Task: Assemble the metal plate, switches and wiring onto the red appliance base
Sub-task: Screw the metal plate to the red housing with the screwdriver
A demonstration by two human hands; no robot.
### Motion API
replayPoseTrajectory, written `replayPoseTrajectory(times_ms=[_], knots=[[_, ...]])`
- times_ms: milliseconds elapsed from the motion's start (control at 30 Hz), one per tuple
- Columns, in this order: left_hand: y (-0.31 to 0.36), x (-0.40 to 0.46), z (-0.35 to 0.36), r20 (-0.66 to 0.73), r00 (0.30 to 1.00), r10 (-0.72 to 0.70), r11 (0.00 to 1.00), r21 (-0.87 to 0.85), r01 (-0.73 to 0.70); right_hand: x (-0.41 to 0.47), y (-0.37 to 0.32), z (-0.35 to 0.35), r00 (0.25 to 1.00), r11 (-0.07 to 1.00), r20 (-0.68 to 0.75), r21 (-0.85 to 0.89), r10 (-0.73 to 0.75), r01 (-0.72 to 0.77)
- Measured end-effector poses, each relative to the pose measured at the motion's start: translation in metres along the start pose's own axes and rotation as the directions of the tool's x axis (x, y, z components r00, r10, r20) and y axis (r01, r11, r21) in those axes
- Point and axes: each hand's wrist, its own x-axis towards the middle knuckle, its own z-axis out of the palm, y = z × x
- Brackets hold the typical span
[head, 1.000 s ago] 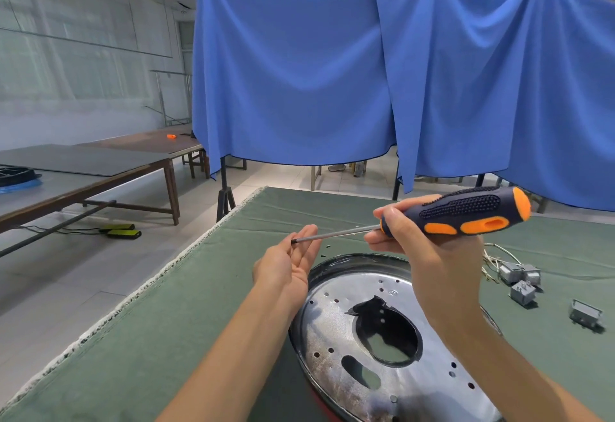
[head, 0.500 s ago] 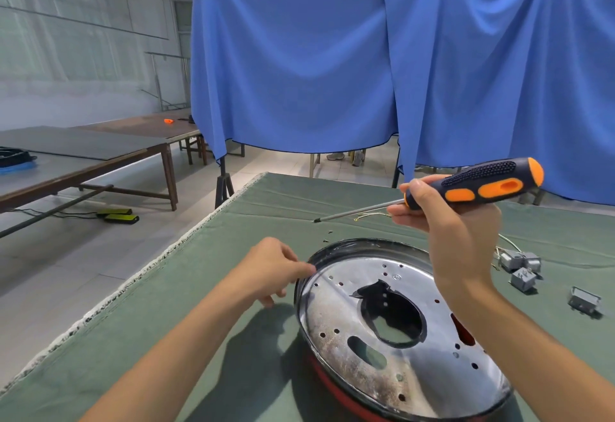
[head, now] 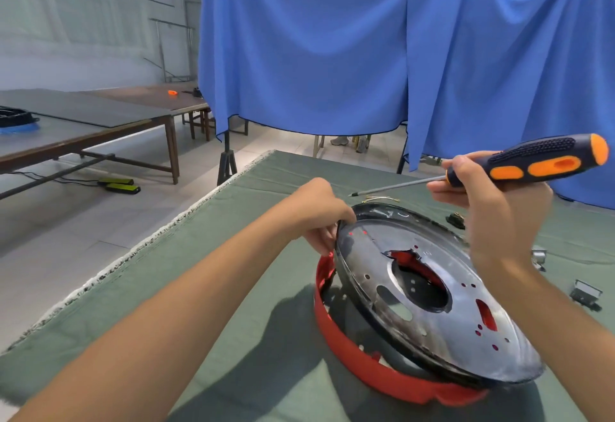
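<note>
Since half a second ago, left hand (head: 321,213) has gone from beside the rim to gripping it, and the metal plate (head: 429,301) is now tipped up on its left side, off the red base (head: 369,363). Before, it sat flat in the base.

Left to right: left hand pinches the plate's upper-left rim, fingers curled around the edge. Plate is tilted, left rim raised, lower right edge still resting on the base; red shows through its centre hole and small slots. Base sits on the green cloth of the worktop (head: 233,321), near the front right part, left wall exposed under the raised plate.

Right hand (head: 492,208) is held above the plate's far right side, fingers wrapped around a screwdriver (head: 532,163) with black and orange handle; shaft points left, tip in the air past the plate's far rim, touching nothing.

Thin wires (head: 382,198) lie behind the plate toward the far edge. Small grey switches (head: 585,293) lie near the right edge of the worktop, apart from the base.
</note>
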Motion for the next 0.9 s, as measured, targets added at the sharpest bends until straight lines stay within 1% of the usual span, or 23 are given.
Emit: replayPoseTrajectory(times_ms=[67, 167, 333, 467, 567, 700, 900], knots=[[0.003, 0.000, -0.001, 0.017, 1.000, -0.007, 0.999, -0.043, 0.008, 0.000, 0.000, -0.001, 1.000, 1.000, -0.002, -0.012, 0.000, -0.001], [0.002, -0.001, -0.003, 0.045, 0.999, -0.021, 0.998, -0.050, 0.023, -0.001, 0.002, 0.001, 1.000, 1.000, 0.003, -0.022, 0.006, -0.006], [-0.015, -0.003, -0.006, 0.043, 0.998, -0.055, 0.997, 0.048, 0.053, -0.004, 0.010, 0.005, 0.999, 0.999, -0.005, -0.042, 0.033, -0.033], [-0.031, -0.002, -0.005, 0.049, 0.996, -0.076, 0.991, 0.115, 0.070, -0.006, 0.013, 0.011, 0.999, 0.999, -0.010, -0.013, 0.035, -0.035], [-0.039, -0.001, -0.002, 0.028, 0.997, -0.072, 0.989, 0.129, 0.068, -0.006, 0.013, 0.016, 1.000, 0.999, -0.001, 0.017, 0.030, -0.030], [-0.045, 0.000, -0.001, 0.017, 0.998, -0.066, 0.994, 0.087, 0.064, -0.006, 0.015, 0.022, 0.999, 0.997, 0.015, 0.076, 0.031, -0.032], [-0.050, -0.005, 0.004, -0.022, 0.998, -0.051, 0.999, -0.001, 0.051, -0.002, 0.021, 0.029, 0.999, 0.994, 0.031, 0.105, 0.033, -0.036]])
